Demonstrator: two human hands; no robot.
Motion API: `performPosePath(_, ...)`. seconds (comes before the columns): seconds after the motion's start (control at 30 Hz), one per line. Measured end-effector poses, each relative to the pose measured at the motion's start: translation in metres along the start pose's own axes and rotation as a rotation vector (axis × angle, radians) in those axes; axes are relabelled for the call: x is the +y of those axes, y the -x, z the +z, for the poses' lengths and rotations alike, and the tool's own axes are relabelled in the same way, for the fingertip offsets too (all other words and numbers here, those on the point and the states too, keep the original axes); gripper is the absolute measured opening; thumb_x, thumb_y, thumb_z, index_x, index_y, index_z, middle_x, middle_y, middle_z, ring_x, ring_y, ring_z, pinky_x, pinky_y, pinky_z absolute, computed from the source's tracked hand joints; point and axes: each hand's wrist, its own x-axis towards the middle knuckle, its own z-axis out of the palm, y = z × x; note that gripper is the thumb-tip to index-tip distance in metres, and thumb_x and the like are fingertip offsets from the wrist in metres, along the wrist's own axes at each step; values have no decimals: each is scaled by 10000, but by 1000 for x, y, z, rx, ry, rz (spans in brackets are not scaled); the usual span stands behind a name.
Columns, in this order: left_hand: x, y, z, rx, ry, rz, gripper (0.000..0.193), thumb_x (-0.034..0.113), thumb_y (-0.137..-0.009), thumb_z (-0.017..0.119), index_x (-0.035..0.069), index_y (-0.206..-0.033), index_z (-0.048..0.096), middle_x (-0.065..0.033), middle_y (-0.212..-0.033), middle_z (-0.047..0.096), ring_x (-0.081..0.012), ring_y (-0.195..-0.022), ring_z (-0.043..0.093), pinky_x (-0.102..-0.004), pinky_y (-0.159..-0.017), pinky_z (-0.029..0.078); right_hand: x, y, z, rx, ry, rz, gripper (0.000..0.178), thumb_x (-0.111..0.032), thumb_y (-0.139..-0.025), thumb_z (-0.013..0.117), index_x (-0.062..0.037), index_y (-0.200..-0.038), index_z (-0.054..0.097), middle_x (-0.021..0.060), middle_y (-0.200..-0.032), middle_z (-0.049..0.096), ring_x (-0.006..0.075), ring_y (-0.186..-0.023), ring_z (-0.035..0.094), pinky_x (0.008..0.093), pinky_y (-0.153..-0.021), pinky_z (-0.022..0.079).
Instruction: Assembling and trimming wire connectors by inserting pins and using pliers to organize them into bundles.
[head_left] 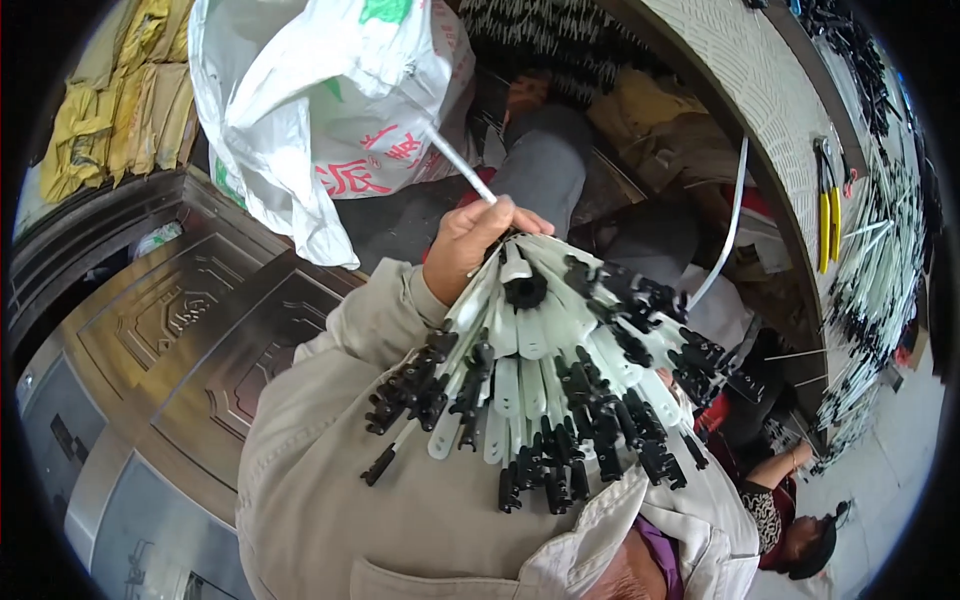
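My left hand [472,242] is closed, thumb and fingers pinching a thin white strip [460,165] that points up and left toward a plastic bag. Just below it, against my chest, a thick bundle of pale green-white plastic strips [532,335] fans out. Many strips end in black clip-like tips [545,465]. The left fingers lie at the bundle's far end. My right hand is almost wholly behind the bundle; only a scrap of skin shows between strips, and its fingers are hidden.
A white plastic bag [360,130] with red print stands ahead. At right, a patterned tabletop [790,130] bears yellow-handled pliers [829,210] and a heap of similar strips [880,270]. A white curved strip [735,215] rises near its edge. Another person [790,510] works lower right.
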Motion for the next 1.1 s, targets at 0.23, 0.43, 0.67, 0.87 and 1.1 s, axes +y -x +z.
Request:
performPosePath(0.23, -19, -4, -21, 244, 108, -26, 340, 305, -908, 477, -21, -882, 570, -148, -853, 611, -199, -801, 593, -334, -734, 495, -14, -53, 85, 134, 622, 472, 390, -332, -882, 518, -8, -1093, 469, 34, -934, 569, 88, -760, 529, 188, -659, 406)
performPosePath(0.43, -4, -30, -2, 143, -144, 158, 319, 295, -908, 462, -10, -955, 541, -159, -931, 577, -220, -874, 558, -358, -761, 491, -15, -86, 142, 175, 524, 163, 262, -227, -920, 467, -14, -1065, 520, -56, -582, 452, 22, -451, 330, 167, -467, 267)
performPosePath(0.67, 6, -34, 29, 43, -538, 473, 319, 282, -908, 440, 5, -1056, 500, -175, -1041, 529, -249, -977, 509, -391, -800, 485, -20, -123, 177, 29, 482, -277, 169, -172, -947, 373, -34, -951, 470, 20, -635, 510, 69, -522, 428, 295, -814, 398)
performPosePath(0.87, -54, -76, 0, -82, 352, 197, 454, 370, -931, 333, 45, -1244, 382, -90, -1139, 464, -202, -990, 463, -311, -946, 357, -6, -145, 207, 297, 723, -675, 144, -85, -931, 400, -2, -948, 516, 7, -582, 466, 66, -541, 436, 211, -617, 397)
performPosePath(1.1, -96, -22, 22, 315, 349, -154, 247, 190, -902, 456, 46, -1096, 503, -89, -1103, 532, -208, -1024, 495, -393, -947, 377, -66, -154, 143, 484, 1091, -521, 163, -84, -880, 438, 2, -840, 571, 10, -547, 496, 53, -483, 430, 207, -448, 344)
